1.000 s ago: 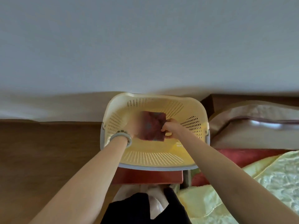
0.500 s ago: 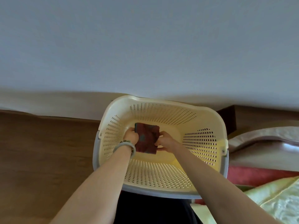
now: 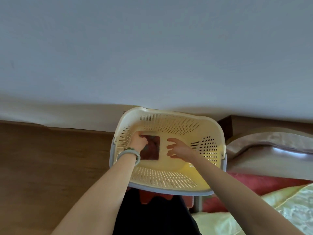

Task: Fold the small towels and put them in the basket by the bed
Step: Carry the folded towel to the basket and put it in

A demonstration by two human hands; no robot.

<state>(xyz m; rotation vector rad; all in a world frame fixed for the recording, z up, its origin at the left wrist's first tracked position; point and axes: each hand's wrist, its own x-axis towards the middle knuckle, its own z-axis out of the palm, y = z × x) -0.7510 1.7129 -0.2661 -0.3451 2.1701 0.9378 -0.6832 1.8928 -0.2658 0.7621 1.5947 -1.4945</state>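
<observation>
Towel (image 3: 152, 148), folded, flat on basket (image 3: 160, 178) floor; left hand (image 3: 139, 141) fingers curled on edge, seating it; right hand (image 3: 177, 148) fingers apart, clear

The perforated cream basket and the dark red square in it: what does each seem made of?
Perforated cream basket: likely moulded plastic, smooth walls, even rows of holes.
Dark red folded towel: seemingly soft cloth, dull, slightly creased.
</observation>
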